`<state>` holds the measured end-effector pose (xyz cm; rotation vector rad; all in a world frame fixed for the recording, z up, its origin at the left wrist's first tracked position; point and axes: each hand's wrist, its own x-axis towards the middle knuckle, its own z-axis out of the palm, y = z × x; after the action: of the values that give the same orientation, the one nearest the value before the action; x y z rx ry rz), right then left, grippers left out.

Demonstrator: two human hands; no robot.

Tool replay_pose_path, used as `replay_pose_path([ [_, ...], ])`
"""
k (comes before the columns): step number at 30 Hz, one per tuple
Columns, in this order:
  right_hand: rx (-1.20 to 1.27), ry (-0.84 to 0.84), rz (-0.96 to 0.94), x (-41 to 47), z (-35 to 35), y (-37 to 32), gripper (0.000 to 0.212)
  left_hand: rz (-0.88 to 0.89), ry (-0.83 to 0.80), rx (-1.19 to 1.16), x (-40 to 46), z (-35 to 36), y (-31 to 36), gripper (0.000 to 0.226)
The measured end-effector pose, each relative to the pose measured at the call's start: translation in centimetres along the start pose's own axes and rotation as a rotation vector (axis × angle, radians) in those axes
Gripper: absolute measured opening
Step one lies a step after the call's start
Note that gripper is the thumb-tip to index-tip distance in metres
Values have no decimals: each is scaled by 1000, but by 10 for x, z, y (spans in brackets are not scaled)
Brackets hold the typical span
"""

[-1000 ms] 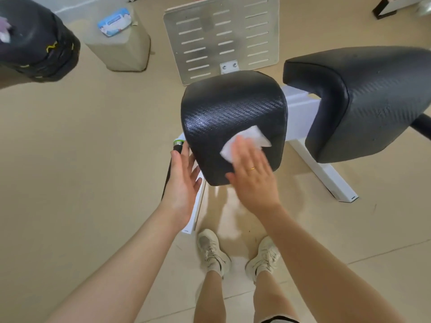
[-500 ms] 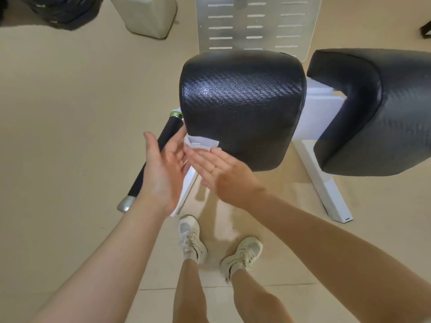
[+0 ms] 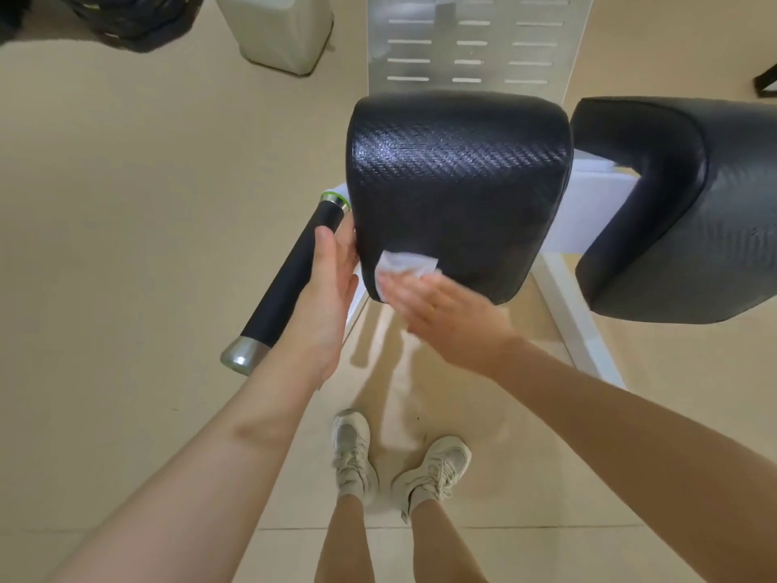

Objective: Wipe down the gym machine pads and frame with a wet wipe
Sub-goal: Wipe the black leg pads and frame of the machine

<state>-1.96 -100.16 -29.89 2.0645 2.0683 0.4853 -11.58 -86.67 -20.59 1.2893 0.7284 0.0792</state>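
Pressing wipe (image 3: 403, 265) on pad (image 3: 458, 170) | handle (image 3: 290, 279) (black) beside | slotted plate (image 3: 471, 40) behind

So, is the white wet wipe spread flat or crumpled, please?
Crumpled: the white wet wipe shows wrinkles and folds beneath the flat right hand.

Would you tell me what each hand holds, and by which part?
Nothing is gripped. The right hand presses the wet wipe flat, fingers straight, on the near pad at its lower corner; the left hand rests open against its left side.

Bright, even light; floor glare, wide-angle edge bending, slight motion blur.
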Motion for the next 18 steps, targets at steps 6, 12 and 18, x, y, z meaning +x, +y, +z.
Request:
replay_pose_path([
  [6, -79, 24, -78, -8, 8, 3, 58, 94, 99, 212, 9, 3, -19, 69],
  [12, -180, 193, 422, -34, -18, 45, 54, 179, -16, 188, 3, 6, -24, 62],
  [18, -81, -3, 261, -40, 19, -18, 66, 171, 29, 304, 4, 7, -32, 84],
])
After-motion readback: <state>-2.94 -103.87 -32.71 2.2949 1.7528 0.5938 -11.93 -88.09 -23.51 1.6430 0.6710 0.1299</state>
